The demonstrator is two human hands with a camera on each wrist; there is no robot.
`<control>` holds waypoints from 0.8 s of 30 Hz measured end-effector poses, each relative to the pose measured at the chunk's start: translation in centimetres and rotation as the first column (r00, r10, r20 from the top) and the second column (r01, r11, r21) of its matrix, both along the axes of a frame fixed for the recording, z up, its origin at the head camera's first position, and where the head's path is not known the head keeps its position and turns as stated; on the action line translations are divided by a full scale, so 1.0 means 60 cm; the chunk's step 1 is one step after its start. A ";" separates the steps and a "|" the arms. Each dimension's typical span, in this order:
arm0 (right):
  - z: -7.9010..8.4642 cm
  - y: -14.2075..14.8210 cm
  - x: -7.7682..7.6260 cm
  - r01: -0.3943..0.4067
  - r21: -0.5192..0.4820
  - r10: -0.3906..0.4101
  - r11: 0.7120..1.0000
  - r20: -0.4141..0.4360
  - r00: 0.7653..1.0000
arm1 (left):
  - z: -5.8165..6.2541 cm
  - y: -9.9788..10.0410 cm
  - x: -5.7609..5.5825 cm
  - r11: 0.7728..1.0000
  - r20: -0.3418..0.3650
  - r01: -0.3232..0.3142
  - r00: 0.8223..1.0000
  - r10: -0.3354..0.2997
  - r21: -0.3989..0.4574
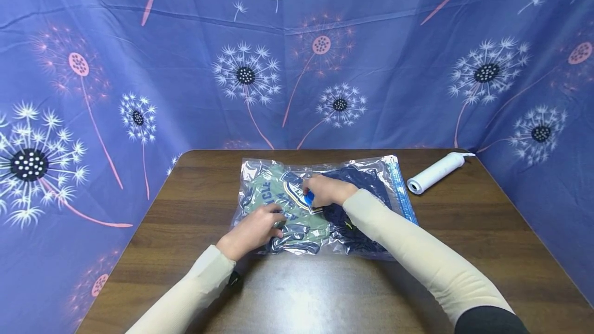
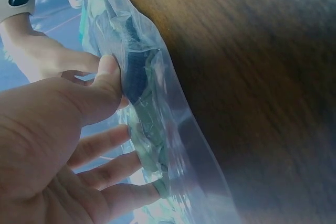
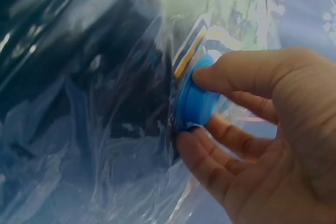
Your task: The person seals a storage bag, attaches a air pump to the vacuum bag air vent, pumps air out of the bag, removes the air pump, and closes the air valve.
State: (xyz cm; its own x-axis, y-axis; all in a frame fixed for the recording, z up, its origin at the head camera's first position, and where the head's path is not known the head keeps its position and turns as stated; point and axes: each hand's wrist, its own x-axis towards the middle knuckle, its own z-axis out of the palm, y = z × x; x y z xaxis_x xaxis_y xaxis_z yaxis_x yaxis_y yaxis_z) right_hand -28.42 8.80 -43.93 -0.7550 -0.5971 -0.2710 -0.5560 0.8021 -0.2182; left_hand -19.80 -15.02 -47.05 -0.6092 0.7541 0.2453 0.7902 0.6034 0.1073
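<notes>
A clear plastic vacuum storage bag (image 1: 391,179) lies flat on the table, with a green printed garment (image 1: 257,189) on its left side and dark navy clothing (image 1: 378,184) on its right. My right hand (image 1: 327,190) pinches the round blue valve cap (image 3: 201,103) between thumb and fingers, at the middle of the bag. Toward the bag's near left edge, my left hand (image 1: 260,228) rests on the plastic. Its thumb and spread fingers (image 2: 113,158) touch the bag over the green garment in the left wrist view.
A white hand pump (image 1: 436,172) lies to the right of the bag. Blue zip strips (image 1: 403,195) run down the bag's right end. Behind the brown wooden table (image 1: 185,195) hangs a blue dandelion-print cloth (image 1: 394,81), which also lines both sides.
</notes>
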 end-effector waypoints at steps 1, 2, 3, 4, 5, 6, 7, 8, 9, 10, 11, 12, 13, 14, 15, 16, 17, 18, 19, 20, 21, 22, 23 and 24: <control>0.000 0.001 -0.001 -0.012 -0.006 0.012 1.000 0.006 1.000 | 0.000 0.000 0.000 1.000 -0.002 0.001 1.000 -0.001 -0.001; -0.001 0.002 -0.002 -0.018 -0.014 0.019 1.000 0.011 1.000 | 0.000 0.000 0.000 1.000 -0.004 0.003 1.000 -0.003 -0.002; -0.002 0.003 -0.002 -0.024 -0.022 0.024 0.999 0.014 1.000 | 0.000 0.000 0.000 1.000 -0.005 0.004 1.000 -0.004 -0.003; -0.003 0.003 -0.003 -0.028 -0.026 0.028 0.999 0.014 1.000 | 0.000 0.000 0.000 1.000 -0.005 0.004 1.000 -0.004 -0.004; -0.003 0.004 -0.004 -0.034 -0.027 0.035 0.999 0.009 0.999 | 0.000 0.000 0.000 1.000 -0.004 0.004 1.000 -0.004 -0.004; -0.005 0.004 -0.005 -0.041 -0.028 0.041 0.999 0.001 0.999 | 0.000 0.000 0.000 1.000 -0.003 0.003 1.000 -0.003 -0.004; -0.005 0.005 -0.005 -0.046 -0.026 0.046 0.999 -0.006 0.999 | 0.000 0.000 0.000 1.000 -0.002 0.003 1.000 -0.003 -0.003; -0.005 0.005 -0.005 -0.048 -0.025 0.048 0.999 -0.008 0.999 | 0.000 -0.001 0.000 1.000 -0.003 0.001 1.000 -0.001 -0.002; -0.005 0.005 -0.006 -0.051 -0.023 0.051 0.998 -0.011 0.999 | 0.000 -0.001 0.000 1.000 -0.002 -0.001 1.000 0.001 -0.001; -0.005 0.006 -0.006 -0.053 -0.021 0.053 0.998 -0.014 0.998 | 0.000 0.000 0.000 1.000 -0.001 -0.002 1.000 0.002 0.001; -0.004 0.006 -0.006 -0.056 -0.022 0.056 0.998 -0.014 0.998 | 0.000 0.000 0.000 1.000 -0.001 -0.003 1.000 0.003 0.003; -0.003 0.006 -0.006 -0.055 -0.022 0.055 0.998 -0.012 0.998 | 0.000 0.000 0.000 1.000 -0.001 -0.006 1.000 0.006 0.002; -0.002 0.006 -0.006 -0.054 -0.020 0.054 0.998 -0.010 0.999 | 0.000 0.001 0.000 1.000 -0.001 -0.006 1.000 0.006 0.003; -0.002 0.007 -0.006 -0.056 -0.019 0.056 0.998 -0.012 0.998 | 0.000 0.001 0.000 1.000 0.001 -0.007 1.000 0.007 0.003; -0.002 0.006 -0.006 -0.058 -0.017 0.058 0.998 -0.015 0.998 | 0.000 0.001 0.000 1.000 0.004 -0.007 1.000 0.007 0.003; -0.001 0.006 -0.006 -0.060 -0.015 0.060 0.998 -0.017 0.998 | 0.000 0.001 0.001 1.000 0.006 -0.006 1.000 0.006 0.004; -0.001 0.006 -0.006 -0.063 -0.012 0.063 0.998 -0.021 0.998 | 0.000 0.001 0.001 1.000 0.005 -0.006 1.000 0.006 0.002; -0.001 0.006 -0.006 -0.065 -0.011 0.064 0.998 -0.025 0.998 | 0.000 0.000 0.001 1.000 0.008 -0.007 1.000 0.007 0.000; -0.001 0.005 -0.006 -0.065 -0.009 0.065 0.998 -0.027 0.998 | 0.000 0.000 0.001 1.000 0.012 -0.008 1.000 0.008 0.001; -0.001 0.004 -0.006 -0.063 -0.009 0.063 0.998 -0.027 0.998 | 0.000 0.000 0.002 1.000 0.016 -0.011 1.000 0.011 0.001; -0.002 0.004 -0.006 -0.059 -0.009 0.059 0.998 -0.027 0.998 | 0.000 0.000 0.002 1.000 0.019 -0.012 1.000 0.012 0.002; -0.002 0.003 -0.006 -0.058 -0.011 0.057 0.998 -0.031 0.998 | 0.001 -0.001 0.002 1.000 0.021 -0.015 1.000 0.015 0.001; -0.003 0.003 -0.006 -0.054 -0.012 0.054 0.998 -0.033 0.998 | 0.001 -0.001 0.002 1.000 0.022 -0.016 1.000 0.016 0.001; -0.004 0.002 -0.006 -0.048 -0.011 0.048 0.999 -0.033 0.998 | 0.001 -0.001 0.002 1.000 0.026 -0.019 0.999 0.019 0.000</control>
